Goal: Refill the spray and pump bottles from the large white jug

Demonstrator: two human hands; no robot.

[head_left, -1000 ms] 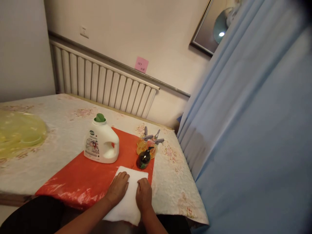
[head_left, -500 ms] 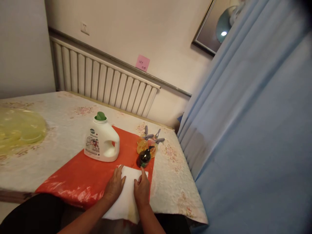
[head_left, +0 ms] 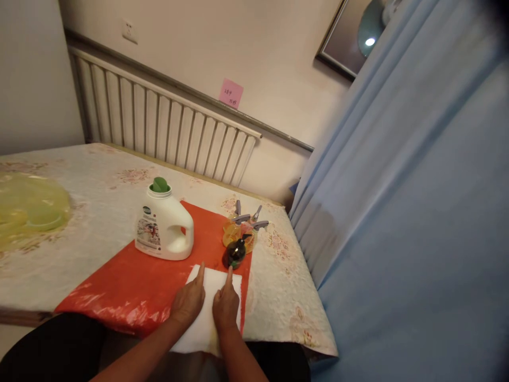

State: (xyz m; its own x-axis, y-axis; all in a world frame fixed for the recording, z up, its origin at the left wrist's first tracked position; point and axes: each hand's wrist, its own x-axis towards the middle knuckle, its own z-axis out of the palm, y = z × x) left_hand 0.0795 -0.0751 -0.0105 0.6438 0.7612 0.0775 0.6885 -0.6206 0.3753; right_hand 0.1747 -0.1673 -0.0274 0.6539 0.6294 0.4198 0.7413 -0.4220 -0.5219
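A folded white cloth [head_left: 205, 321] lies on the red plastic sheet at the near edge, with a yellowish stain on its lower part. Resting on its left side is my left hand [head_left: 188, 302], index finger stretched forward along the cloth. My right hand [head_left: 226, 307] rests on the right side, its index finger also pointing forward, the other fingers partly hidden. Neither hand grips anything that I can see. Just beyond the right fingertip is a dark pump bottle [head_left: 234, 254]. A white detergent jug [head_left: 164, 228] with a green cap [head_left: 160, 184] stands upright to the left.
Several orange spray bottles [head_left: 231, 231] with grey triggers cluster behind the dark bottle. The red sheet [head_left: 119, 284] covers part of a floral tablecloth [head_left: 278, 297]. A yellow translucent bag [head_left: 32, 207] lies far left. A blue curtain [head_left: 417, 212] hangs right; a radiator [head_left: 159, 116] stands behind.
Both hands have drawn slightly closer together on the cloth, and the index fingers now point straighter forward. The view has shifted slightly. The bottles and jug stay in place.
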